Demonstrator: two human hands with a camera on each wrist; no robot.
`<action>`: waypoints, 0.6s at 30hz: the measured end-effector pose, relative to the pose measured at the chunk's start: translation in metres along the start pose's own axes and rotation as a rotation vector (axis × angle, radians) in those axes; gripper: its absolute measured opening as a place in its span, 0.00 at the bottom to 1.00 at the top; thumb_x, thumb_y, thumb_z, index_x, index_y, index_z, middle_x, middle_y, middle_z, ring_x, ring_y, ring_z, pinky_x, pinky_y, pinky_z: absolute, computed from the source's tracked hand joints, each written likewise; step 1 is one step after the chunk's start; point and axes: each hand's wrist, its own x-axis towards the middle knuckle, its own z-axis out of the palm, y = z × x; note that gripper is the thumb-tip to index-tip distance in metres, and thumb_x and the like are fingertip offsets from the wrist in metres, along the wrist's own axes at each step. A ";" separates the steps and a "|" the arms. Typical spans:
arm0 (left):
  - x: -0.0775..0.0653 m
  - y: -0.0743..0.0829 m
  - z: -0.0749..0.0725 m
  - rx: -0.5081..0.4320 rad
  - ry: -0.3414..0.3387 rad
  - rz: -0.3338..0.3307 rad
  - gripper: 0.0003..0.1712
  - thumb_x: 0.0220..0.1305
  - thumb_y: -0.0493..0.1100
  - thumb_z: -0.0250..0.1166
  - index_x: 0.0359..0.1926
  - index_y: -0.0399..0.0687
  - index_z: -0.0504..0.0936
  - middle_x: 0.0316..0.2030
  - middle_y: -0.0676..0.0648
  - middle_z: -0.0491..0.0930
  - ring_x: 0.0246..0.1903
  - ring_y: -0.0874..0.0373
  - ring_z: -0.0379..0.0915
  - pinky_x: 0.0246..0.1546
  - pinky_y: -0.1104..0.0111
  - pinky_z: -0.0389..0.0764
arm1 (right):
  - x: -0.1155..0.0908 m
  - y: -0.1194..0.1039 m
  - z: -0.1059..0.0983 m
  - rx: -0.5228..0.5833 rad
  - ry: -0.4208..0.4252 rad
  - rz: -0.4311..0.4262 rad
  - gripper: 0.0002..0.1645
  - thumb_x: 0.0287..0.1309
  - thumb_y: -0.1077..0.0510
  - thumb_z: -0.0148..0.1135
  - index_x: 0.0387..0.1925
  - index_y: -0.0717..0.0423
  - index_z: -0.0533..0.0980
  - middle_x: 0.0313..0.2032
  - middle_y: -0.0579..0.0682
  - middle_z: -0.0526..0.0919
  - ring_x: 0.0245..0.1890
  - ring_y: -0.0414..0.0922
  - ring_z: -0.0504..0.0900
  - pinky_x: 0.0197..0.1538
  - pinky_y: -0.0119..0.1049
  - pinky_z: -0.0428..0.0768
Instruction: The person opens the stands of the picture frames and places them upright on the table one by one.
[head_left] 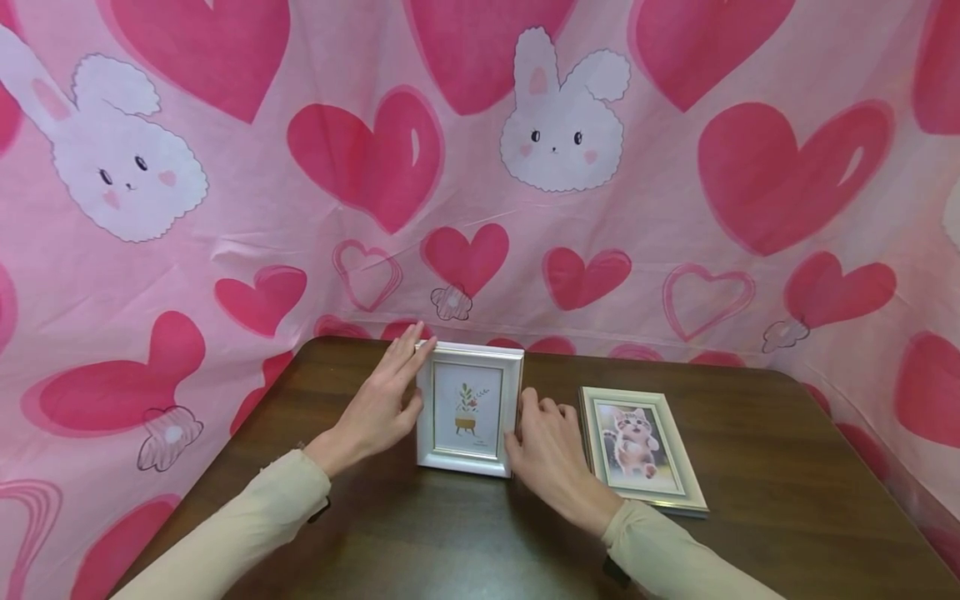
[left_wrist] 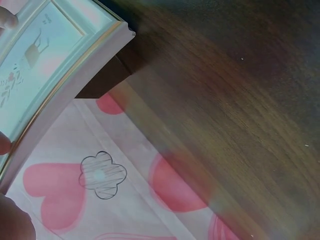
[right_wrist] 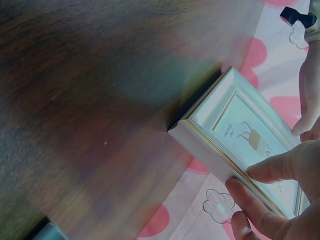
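A white photo frame with a thin gold inner line stands upright on the dark wooden table. Its picture shows a potted plant. My left hand touches the frame's upper left edge with nearly straight fingers, its thumb lower on that side. On the opposite edge, my right hand pinches the frame, thumb on the front border and curled fingers along the side. Behind the frame a dark brown panel shows in the left wrist view. The left fingertips are only partly visible there.
Right of my right hand lies a second pale frame with a kitten picture, face up and seemingly on top of another flat piece. A pink cloth with hearts and rabbits hangs behind the table and down its sides.
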 end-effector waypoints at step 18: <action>-0.003 0.002 0.000 -0.005 -0.025 -0.025 0.54 0.62 0.29 0.69 0.85 0.51 0.53 0.84 0.47 0.44 0.82 0.48 0.41 0.77 0.49 0.50 | -0.001 0.002 -0.002 0.000 -0.029 0.005 0.23 0.58 0.52 0.77 0.45 0.56 0.72 0.20 0.39 0.73 0.37 0.51 0.81 0.56 0.59 0.71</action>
